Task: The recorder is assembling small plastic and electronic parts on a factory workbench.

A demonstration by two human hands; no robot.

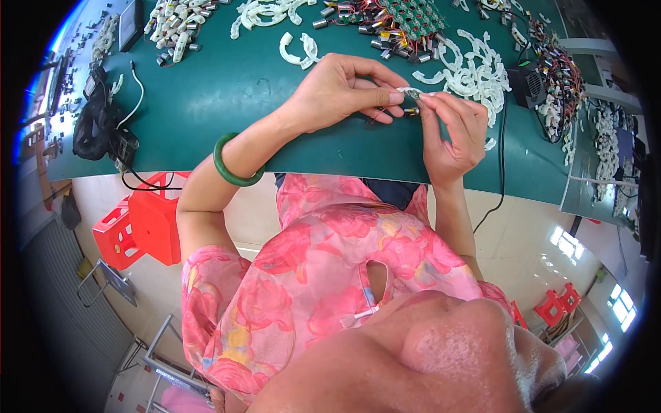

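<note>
**A small part pinched between both hands**

The left hand (344, 89) and the right hand (451, 134) meet fingertip to fingertip over the green mat (227, 103), both closed on one small part (412, 94), pale with a dark middle, held just above the mat. It looks light and stiff, small enough to slip from the fingers, and thin wires on it would likely bend or tear; a pinch on its rigid edge seems the safest hold. A small metal cylinder (411, 111) lies just under the fingers.

Beyond the hands lie white curved plastic pieces (475, 72), and further off a heap of green circuit boards (413, 17) with coloured wires. A red plastic stool (148, 217) stands on the pale floor, below the left forearm.
</note>
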